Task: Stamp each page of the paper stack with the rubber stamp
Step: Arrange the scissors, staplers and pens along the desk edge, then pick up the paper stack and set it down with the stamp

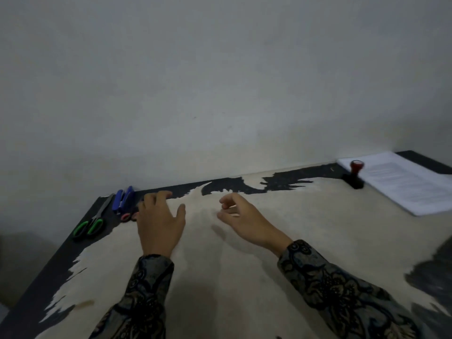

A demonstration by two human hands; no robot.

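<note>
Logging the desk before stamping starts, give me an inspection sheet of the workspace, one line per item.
Surface: table, dark top worn to pale patches.
Job's things: rubber stamp upright at the near-left corner of the paper stack, far right.
Clutter: green-handled scissors, blue stapler, far left.
Grippers: left hand flat on table; right hand loosely curled, empty.
Cables: nothing seen.
Surroundings: plain wall behind.

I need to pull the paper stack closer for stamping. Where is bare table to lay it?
Bare: the wide stretch between the right hand and the paper stack, and the near middle between both sleeves. Crowded: the far left corner, with scissors and stapler by the left hand.
</note>
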